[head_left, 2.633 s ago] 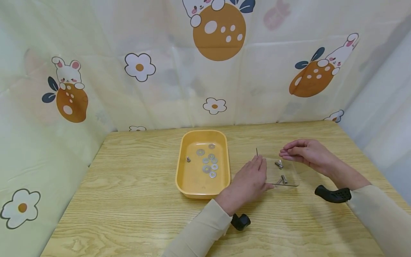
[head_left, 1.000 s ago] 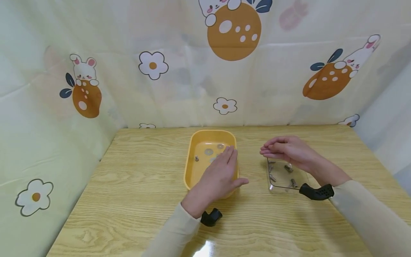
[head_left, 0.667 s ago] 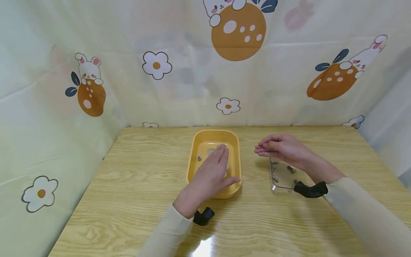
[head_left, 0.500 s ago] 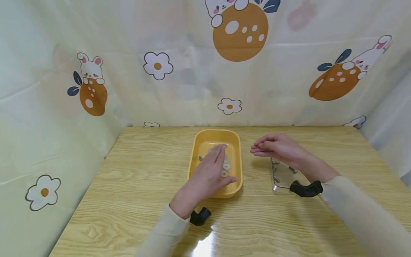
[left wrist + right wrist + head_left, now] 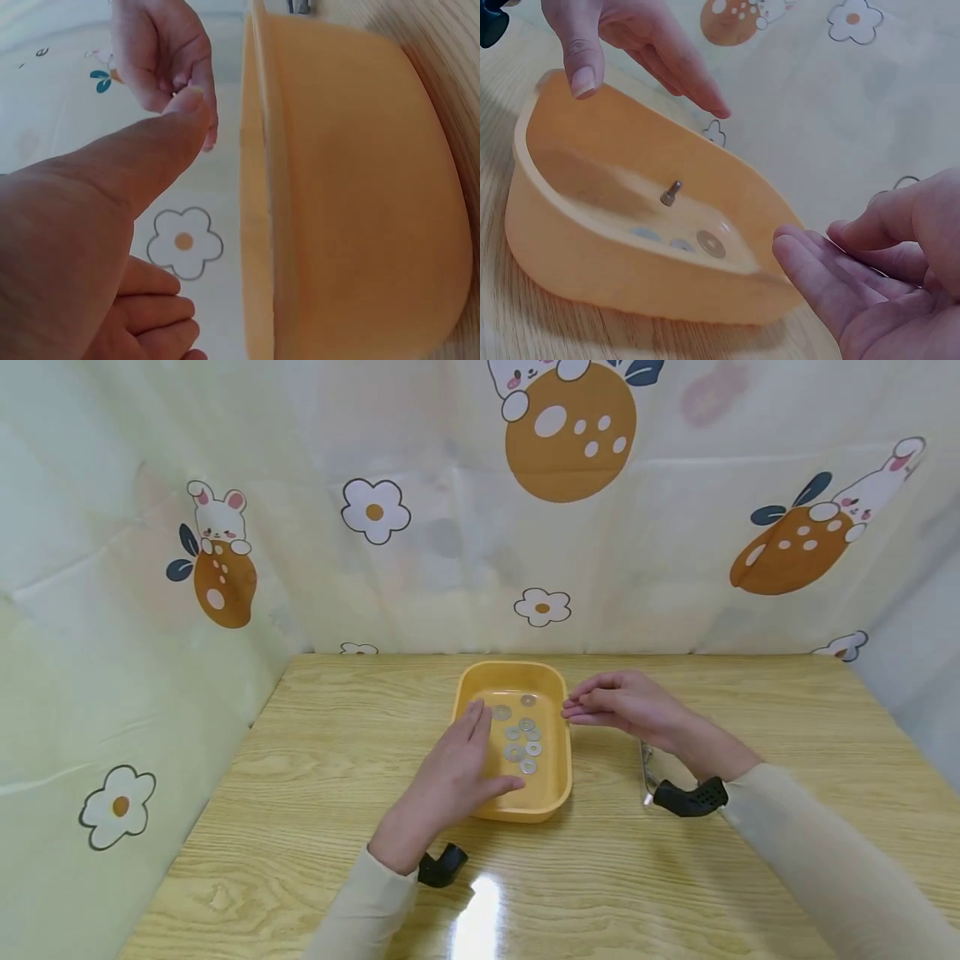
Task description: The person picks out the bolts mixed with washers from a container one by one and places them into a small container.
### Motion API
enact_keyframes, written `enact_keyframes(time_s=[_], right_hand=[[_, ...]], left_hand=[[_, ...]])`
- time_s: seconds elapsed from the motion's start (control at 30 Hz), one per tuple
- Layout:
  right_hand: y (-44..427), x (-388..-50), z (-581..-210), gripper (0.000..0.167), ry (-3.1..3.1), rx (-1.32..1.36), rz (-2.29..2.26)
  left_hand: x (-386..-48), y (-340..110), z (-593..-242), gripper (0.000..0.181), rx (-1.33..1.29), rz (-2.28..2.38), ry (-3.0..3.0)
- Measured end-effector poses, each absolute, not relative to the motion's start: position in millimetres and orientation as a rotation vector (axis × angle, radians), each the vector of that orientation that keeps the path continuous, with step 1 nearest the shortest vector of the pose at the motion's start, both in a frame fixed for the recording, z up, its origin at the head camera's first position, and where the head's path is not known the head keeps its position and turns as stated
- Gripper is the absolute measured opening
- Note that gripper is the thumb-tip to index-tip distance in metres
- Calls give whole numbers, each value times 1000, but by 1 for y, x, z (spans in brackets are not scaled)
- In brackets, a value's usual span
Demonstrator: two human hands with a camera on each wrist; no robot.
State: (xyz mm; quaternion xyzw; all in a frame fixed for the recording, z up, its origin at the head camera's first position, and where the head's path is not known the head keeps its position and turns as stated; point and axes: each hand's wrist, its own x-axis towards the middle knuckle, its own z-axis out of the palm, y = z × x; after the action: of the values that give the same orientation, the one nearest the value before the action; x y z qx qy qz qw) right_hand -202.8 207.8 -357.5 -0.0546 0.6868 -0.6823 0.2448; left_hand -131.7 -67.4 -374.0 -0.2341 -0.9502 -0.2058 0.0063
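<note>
A yellow tray (image 5: 562,793) stands on the table with several flat metal washers (image 5: 528,767) in it. A small screw (image 5: 671,193) shows inside it in the right wrist view; in the head view my left hand covers that spot. My left hand (image 5: 450,768), fingers straight and thumb spread, is over the tray's left side with nothing in its grasp. My right hand (image 5: 626,703) is at the tray's right rim, its fingers loosely bent together and the thumb close to them. In the right wrist view no object shows between the right fingers (image 5: 817,262).
Right of the tray lies a clear, thin-edged holder (image 5: 647,789) with metal screws, mostly hidden under my right forearm. Black wrist mounts (image 5: 442,866) stick out from both wrists. A patterned curtain (image 5: 420,585) hangs behind the wooden table (image 5: 570,885).
My left hand has moved left from the clear holder, across the tray to its left side. My right hand has moved left from above the holder to the tray's right rim.
</note>
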Motion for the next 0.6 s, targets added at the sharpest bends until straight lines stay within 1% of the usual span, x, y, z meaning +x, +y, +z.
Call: enact_keyframes(time_s=[0.13,0.43,0.6], right_hand=[[199,-204,-358,34,1861,-149,-1866],[179,-208,-362,34,1846,-234,-1819],[168,-212,-367,35,1827,-263,-1803]], left_hand=[[-130,-73,-376,112,-703,-685,-2998],[-127,-86,-380,113,-655,-694,-3022],[-125,-92,-383,121,-626,-715,-3041]])
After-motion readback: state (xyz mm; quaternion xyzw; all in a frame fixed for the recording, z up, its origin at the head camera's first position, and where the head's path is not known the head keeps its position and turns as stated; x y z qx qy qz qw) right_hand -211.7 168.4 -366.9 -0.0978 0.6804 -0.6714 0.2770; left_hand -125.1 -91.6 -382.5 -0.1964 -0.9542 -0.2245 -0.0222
